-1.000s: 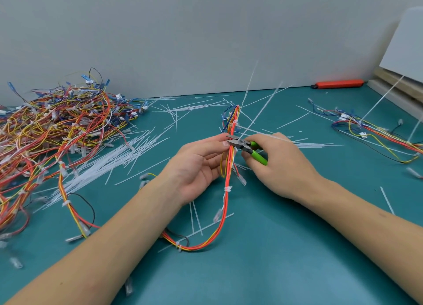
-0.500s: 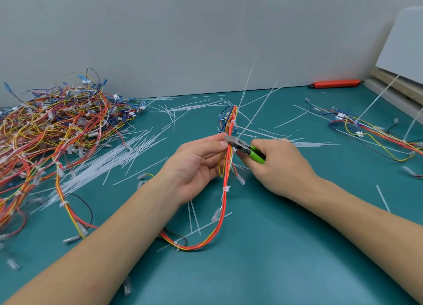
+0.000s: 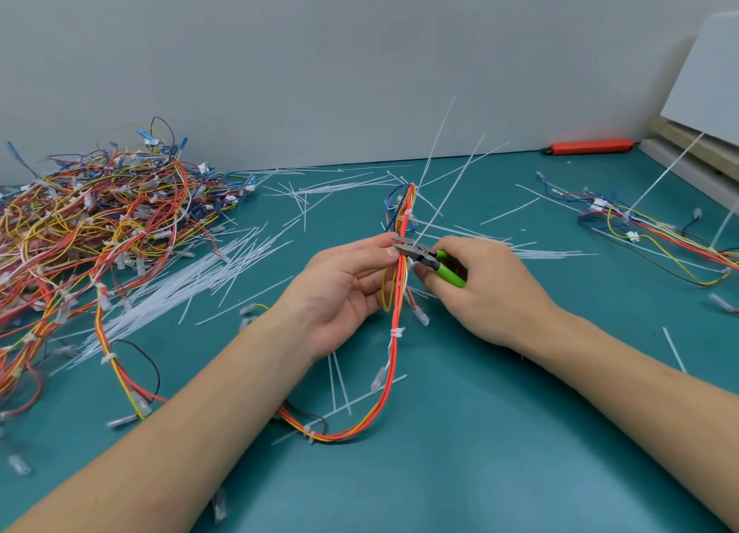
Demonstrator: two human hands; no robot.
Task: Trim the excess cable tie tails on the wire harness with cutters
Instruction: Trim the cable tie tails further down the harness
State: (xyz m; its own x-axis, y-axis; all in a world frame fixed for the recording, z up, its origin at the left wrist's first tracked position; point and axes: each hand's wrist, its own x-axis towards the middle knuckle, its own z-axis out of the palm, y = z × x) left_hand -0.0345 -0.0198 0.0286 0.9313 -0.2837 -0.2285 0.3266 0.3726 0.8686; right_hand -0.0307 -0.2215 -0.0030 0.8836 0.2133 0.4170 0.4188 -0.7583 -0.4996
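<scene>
Floppy orange-red harness: left hand pinches it just below the cutters gripped by right hand, tail at 1 o'clock.

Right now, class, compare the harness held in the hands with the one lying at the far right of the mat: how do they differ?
The held harness is gripped upright by the left hand, with the cutters in the right hand at it; the right-side harness lies flat, untouched. The held harness shows mostly red and orange wires; the right-side one spreads out with black and blue loops. Both carry long uncut white tie tails.
</scene>
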